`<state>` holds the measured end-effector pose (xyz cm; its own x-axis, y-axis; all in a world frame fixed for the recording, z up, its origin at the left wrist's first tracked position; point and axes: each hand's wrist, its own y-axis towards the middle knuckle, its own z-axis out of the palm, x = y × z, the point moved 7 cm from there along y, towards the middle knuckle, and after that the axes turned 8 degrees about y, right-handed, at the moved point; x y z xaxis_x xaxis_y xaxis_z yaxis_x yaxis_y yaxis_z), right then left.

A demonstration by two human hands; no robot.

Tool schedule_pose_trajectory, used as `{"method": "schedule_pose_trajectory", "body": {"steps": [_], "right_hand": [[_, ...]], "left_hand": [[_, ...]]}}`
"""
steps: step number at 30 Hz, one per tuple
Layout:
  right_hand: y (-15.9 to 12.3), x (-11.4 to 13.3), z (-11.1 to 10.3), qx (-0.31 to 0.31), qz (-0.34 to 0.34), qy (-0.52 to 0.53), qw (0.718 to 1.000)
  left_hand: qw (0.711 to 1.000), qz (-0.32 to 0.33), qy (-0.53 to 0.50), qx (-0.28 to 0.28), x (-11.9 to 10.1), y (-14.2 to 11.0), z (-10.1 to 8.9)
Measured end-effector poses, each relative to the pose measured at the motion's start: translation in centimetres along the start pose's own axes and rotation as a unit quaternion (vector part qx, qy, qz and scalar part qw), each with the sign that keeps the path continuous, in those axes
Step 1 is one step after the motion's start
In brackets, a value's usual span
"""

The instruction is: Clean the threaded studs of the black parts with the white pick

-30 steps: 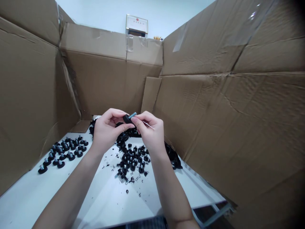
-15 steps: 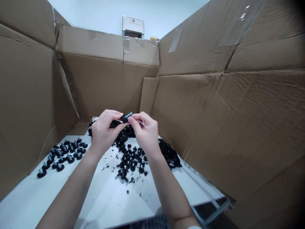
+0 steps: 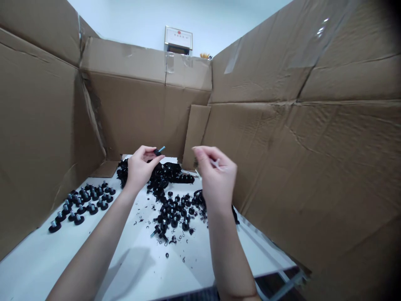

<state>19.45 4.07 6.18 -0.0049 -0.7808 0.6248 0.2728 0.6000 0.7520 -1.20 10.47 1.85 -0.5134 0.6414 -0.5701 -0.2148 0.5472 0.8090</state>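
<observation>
Between the thumb and fingers of my left hand (image 3: 138, 168) is a black screw knob (image 3: 157, 152), its silvery threaded stud pointing up and to the right. My right hand (image 3: 219, 177) is raised apart from it, fingers closed around a thin pale tool (image 3: 216, 164). Most of that tool is hidden in the fist and its tip is blurred, so its kind does not show. Below the hands lies a loose cluster of similar black knobs (image 3: 174, 223) with studs. More knobs (image 3: 93, 209) stand in rough rows on the left, studs up.
Black plastic parts (image 3: 169, 171) are heaped at the back of the white table (image 3: 131, 267). Small black rings and trimmings (image 3: 167, 255) are scattered in the middle. Tall cardboard walls (image 3: 134, 113) enclose the left, back and right sides.
My hands have parted. The right hand has moved right, away from the screw knob, with the thin tool in it; the left has shifted slightly left, still holding the knob.
</observation>
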Motion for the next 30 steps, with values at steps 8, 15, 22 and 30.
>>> {"method": "schedule_pose_trajectory", "body": {"steps": [8, 15, 22, 30], "right_hand": [[5.0, -2.8, -6.9, -0.087, 0.01, -0.436, 0.896], [5.7, -5.4, -9.3, -0.129, 0.093, -0.466, 0.871], [5.8, -4.5, -8.3, -0.112, 0.04, -0.416, 0.902], [5.2, -3.8, -6.3, -0.047, 0.016, -0.359, 0.932]], "left_hand": [[0.913, -0.163, -0.344, 0.148, -2.9, -0.5, -0.8], [0.885, -0.137, -0.386, 0.219, -4.6, -1.0, -0.9], [0.949, -0.148, -0.228, 0.158, -1.8, 0.4, -2.2], [0.9, -0.218, 0.285, 0.247, 11.9, 1.2, -5.2]]}}
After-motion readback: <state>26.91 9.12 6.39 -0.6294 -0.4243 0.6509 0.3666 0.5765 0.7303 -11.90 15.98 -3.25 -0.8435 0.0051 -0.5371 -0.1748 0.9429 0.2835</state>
